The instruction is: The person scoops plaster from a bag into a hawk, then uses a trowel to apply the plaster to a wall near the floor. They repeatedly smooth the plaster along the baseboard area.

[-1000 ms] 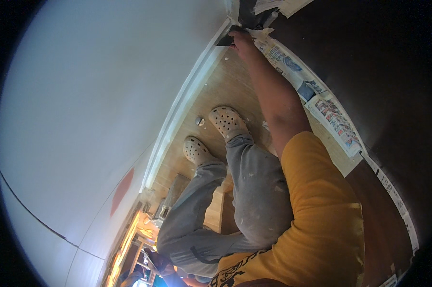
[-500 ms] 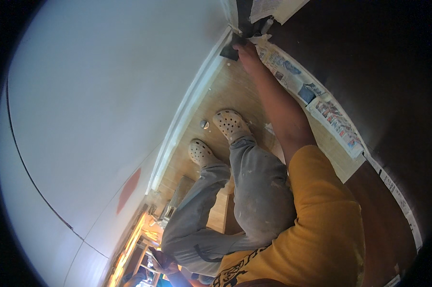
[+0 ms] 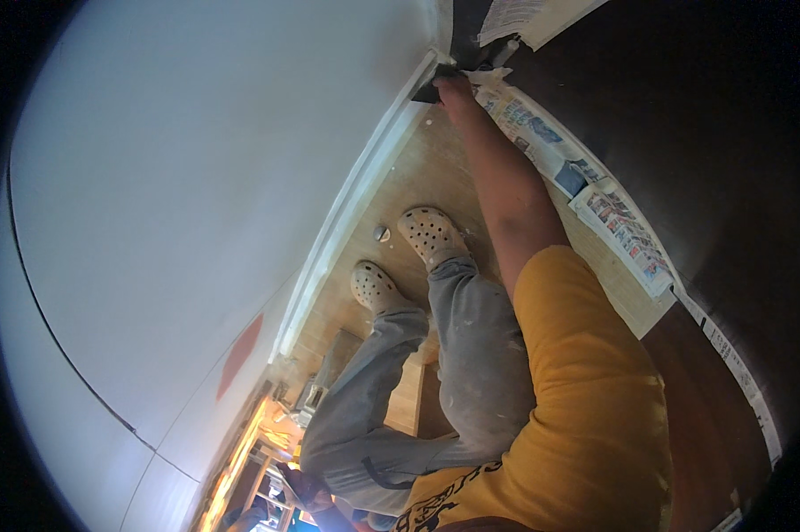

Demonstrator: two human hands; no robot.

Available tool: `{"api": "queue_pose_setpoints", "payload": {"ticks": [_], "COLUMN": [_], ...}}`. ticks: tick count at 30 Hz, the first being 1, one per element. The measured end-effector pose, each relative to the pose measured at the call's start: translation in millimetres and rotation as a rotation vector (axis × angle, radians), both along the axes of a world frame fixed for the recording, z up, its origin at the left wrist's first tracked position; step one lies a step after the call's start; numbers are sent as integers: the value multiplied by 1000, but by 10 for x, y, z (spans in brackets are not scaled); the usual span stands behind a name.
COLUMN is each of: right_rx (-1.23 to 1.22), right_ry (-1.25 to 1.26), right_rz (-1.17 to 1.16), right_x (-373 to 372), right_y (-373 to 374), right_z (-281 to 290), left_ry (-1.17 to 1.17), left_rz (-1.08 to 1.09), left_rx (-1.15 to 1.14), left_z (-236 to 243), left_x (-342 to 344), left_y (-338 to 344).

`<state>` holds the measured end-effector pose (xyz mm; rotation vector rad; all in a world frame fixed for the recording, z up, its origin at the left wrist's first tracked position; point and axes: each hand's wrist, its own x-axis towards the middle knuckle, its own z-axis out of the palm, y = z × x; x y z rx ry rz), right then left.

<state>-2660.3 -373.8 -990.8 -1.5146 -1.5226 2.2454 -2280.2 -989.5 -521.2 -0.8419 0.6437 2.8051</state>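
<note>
My right hand [image 3: 451, 90], at the end of my outstretched arm, grips a flat dark square piece [image 3: 425, 92], perhaps a scraper, against the white strip [image 3: 349, 215] where the pale wall [image 3: 178, 177] meets the wooden floor [image 3: 389, 191], at the far corner. My left hand [image 3: 304, 488] is low at the bottom beside my grey-trousered leg, closed on a thin flat object that I cannot make out. Taped newspaper sheets [image 3: 620, 235] line the floor to the right of my right arm.
My legs and beige clogs [image 3: 428, 232] rest on the floor near a small round metal piece [image 3: 382, 233]. Dark panelling [image 3: 710, 160] stands at right. Paper sheets [image 3: 542, 18] and a pale cylinder [image 3: 509, 51] are beyond the corner; tools and wooden pieces [image 3: 316, 395] lie lower left.
The view has shifted slightly. My right hand and the dark piece have moved a little along the corner at the white strip; my left hand stays low.
</note>
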Motion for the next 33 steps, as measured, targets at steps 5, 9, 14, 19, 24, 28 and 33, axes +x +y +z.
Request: {"api": "queue_pose_setpoints", "payload": {"ticks": [5,9,14,19,24,28,33], "right_rx": [-118,-138,-67,-62,-150,-123,-62], "right_ry": [35,123,146,-79,-5,-6,-52], "right_rz": [-77,-73,26,45,-3,25,66], "right_x": [-65,-26,317,548,521,427,339], "right_y": [-85,70,14,-104,-349,-412,-669], "right_z": [67,36,586,382,127,-188,-159], "left_ry": [64,50,50,30,37,24,17], "left_rz": [-72,-76,-46,-24,-19,-25,-9], "left_rx": [44,201,110,71,86,201,201], "left_z": [-67,-112,-74,-69,-90,-127,-112], "left_x": [-38,-114,-24,9,7,-25,110], "left_y": [42,18,15,-39,6,-66,-116]}}
